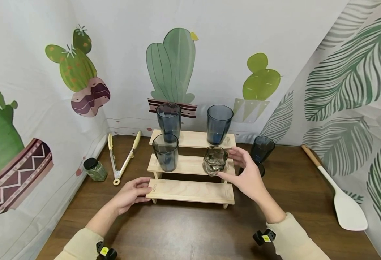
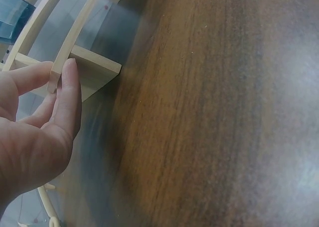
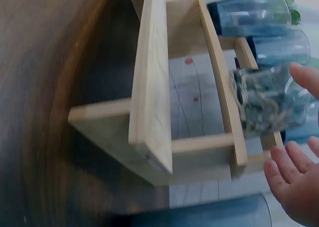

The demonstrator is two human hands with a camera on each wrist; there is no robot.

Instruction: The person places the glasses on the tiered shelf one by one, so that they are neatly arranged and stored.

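A three-tier light wooden stand [image 1: 190,190] is on the table. My left hand [image 1: 130,195] pinches the left end of its lowest board, thumb on one face and fingers on the other in the left wrist view. On the middle tier's right side sits a short, wavy smoke-grey glass [image 1: 214,162]. My right hand [image 1: 247,178] is beside that glass, thumb and fingers spread apart at its right side. A tall blue glass [image 1: 165,153] is on the middle tier's left. Two more tall ones, a left blue glass [image 1: 168,117] and a right blue glass [image 1: 219,124], stand on the top tier.
Right of the stand, behind my right hand, is a dark blue glass [image 1: 262,148]. A white spatula [image 1: 348,209] with a wooden handle lies at the far right. To the left are spread tongs [image 1: 125,162] and a black-lidded jar [image 1: 96,170]. A printed cloth [image 1: 210,65] hangs behind.
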